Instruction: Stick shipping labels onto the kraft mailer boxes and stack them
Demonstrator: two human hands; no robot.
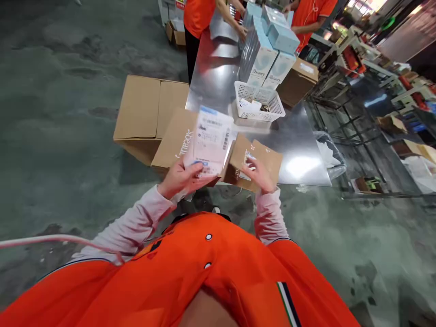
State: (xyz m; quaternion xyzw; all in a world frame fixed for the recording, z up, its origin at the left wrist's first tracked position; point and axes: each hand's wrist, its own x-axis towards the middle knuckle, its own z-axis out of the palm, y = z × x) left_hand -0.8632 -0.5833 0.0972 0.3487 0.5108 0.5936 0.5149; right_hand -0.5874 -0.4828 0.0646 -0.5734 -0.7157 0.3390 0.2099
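Observation:
In my left hand [185, 176] is a stack of printed shipping labels [213, 136], gripped at its lower edge with the thumb on top. The labels are white, with barcodes and blue print. My right hand [260, 175] is over an open cardboard box [269, 159] at the table's near edge. Its thumb and index finger are apart and reach to a white patch, perhaps a label, on the box. Whether the fingertips press on it is hard to tell. Behind the labels, a brown carton flap [173, 141] with white lettering is partly covered.
A larger cardboard carton [139, 106] stands left of the metal table [299, 145]. On the table are a white plastic basket [260, 113] with small items and stacked light-blue boxes [264, 56]. Two people in orange shirts work at the far end. Shelving stands to the right.

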